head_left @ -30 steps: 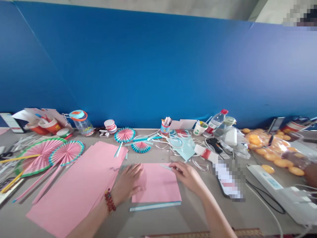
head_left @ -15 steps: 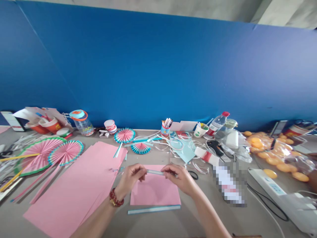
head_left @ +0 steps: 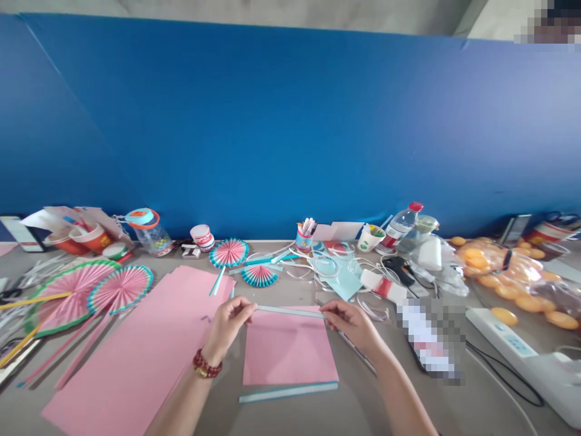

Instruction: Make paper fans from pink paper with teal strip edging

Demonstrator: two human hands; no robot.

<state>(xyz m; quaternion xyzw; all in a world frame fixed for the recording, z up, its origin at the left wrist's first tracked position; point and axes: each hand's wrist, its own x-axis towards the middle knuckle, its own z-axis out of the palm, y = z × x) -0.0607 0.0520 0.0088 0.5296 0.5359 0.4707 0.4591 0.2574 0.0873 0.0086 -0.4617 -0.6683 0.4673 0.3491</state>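
Between my two hands stretches a narrow pale strip (head_left: 290, 311), held across the far edge of a small pink paper sheet (head_left: 290, 351). My left hand (head_left: 233, 321) pinches the strip's left end, and a beaded bracelet circles that wrist. Pinching the right end is my right hand (head_left: 349, 324). A second strip, pale with blue edges (head_left: 288, 392), lies along the near side of the pink sheet. Partly under my right forearm is a thin grey rod (head_left: 356, 351).
Large pink sheets (head_left: 131, 345) lie to the left, beside pleated paper fans (head_left: 120, 289). Behind stand a pen cup (head_left: 304, 237) and a bottle (head_left: 399, 229). A phone (head_left: 426, 345), a power strip (head_left: 503, 339) and bagged orange balls (head_left: 508, 272) occupy the right.
My hands have moved apart, so more of the strip shows between them. The grey rod has come into sight beside my right forearm.
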